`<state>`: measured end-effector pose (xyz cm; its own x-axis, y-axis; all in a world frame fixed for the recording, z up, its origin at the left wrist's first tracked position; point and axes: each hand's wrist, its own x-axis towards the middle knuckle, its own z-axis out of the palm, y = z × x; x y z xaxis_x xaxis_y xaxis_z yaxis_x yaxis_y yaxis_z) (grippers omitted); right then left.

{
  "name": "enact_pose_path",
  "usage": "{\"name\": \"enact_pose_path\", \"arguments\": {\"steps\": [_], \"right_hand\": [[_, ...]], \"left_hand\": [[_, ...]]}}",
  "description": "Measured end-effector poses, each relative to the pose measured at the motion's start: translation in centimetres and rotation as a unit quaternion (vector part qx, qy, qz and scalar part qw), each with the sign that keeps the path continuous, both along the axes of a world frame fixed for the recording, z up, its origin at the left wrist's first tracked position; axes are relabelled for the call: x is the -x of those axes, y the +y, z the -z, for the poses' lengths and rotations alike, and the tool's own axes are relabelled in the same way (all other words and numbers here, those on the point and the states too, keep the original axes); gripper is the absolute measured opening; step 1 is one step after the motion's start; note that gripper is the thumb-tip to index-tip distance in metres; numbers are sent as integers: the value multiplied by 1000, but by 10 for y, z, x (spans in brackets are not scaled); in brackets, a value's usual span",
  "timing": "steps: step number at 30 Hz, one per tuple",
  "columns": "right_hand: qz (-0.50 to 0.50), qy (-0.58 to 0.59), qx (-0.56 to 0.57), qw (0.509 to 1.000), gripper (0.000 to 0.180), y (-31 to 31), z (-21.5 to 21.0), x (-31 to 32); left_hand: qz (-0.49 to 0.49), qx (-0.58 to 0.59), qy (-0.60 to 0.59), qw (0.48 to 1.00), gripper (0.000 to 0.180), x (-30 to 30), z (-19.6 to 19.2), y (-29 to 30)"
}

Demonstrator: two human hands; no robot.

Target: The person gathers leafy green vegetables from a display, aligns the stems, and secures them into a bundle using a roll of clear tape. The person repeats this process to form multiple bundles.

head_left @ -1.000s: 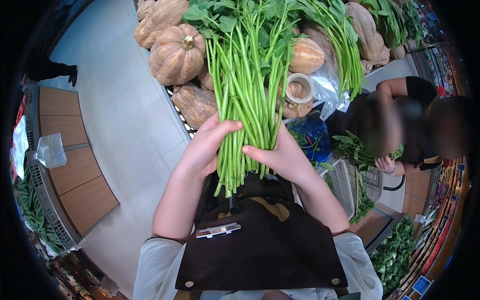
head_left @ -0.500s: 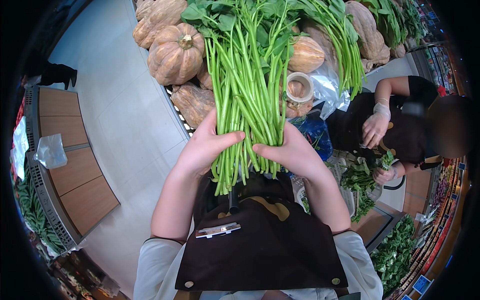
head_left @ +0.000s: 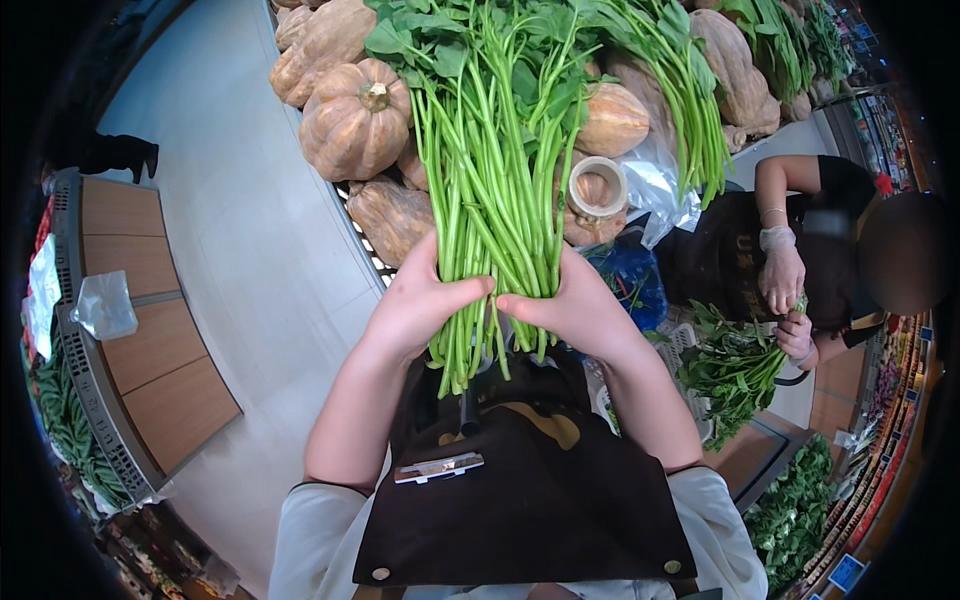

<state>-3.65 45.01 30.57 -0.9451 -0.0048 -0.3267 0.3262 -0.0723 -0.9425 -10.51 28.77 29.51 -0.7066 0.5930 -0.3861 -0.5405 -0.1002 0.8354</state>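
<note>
A large bunch of leafy greens [head_left: 490,190] with long green stems lies in front of me, its leaves at the far end over the pumpkins. My left hand [head_left: 425,297] is wrapped round the left side of the stems near their cut ends, thumb across the front. From the other side my right hand [head_left: 570,300] grips the same stems, and the two thumb tips almost meet. The fingers behind the bunch are hidden. Just right of the stems, a roll of tape [head_left: 598,187] rests on a pumpkin.
Pumpkins [head_left: 355,118] fill the stand ahead, with a second bunch of greens [head_left: 690,110] on top. At right, a co-worker's gloved hand [head_left: 783,275] and other hand hold greens [head_left: 735,370]. A wooden-sided stand [head_left: 150,330] with green vegetables is at left.
My hands have drawn closer together, squeezing the stems into a narrower bunch, and sit slightly lower. The co-worker's hands have come together on their greens.
</note>
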Motion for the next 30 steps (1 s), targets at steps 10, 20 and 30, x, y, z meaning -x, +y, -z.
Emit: {"name": "enact_pose_path", "arguments": {"steps": [10,20,30], "right_hand": [[-1,-72,95,993,52,5,-14,3],[41,-23,70,996,54,-4,-3,-2],[55,-11,66,996,47,8,-31,6]], "left_hand": [[6,-35,-60,998,49,3,1,-4],[-6,-23,-58,998,48,0,5,-1],[13,-58,-90,994,43,-6,-14,-6]]}}
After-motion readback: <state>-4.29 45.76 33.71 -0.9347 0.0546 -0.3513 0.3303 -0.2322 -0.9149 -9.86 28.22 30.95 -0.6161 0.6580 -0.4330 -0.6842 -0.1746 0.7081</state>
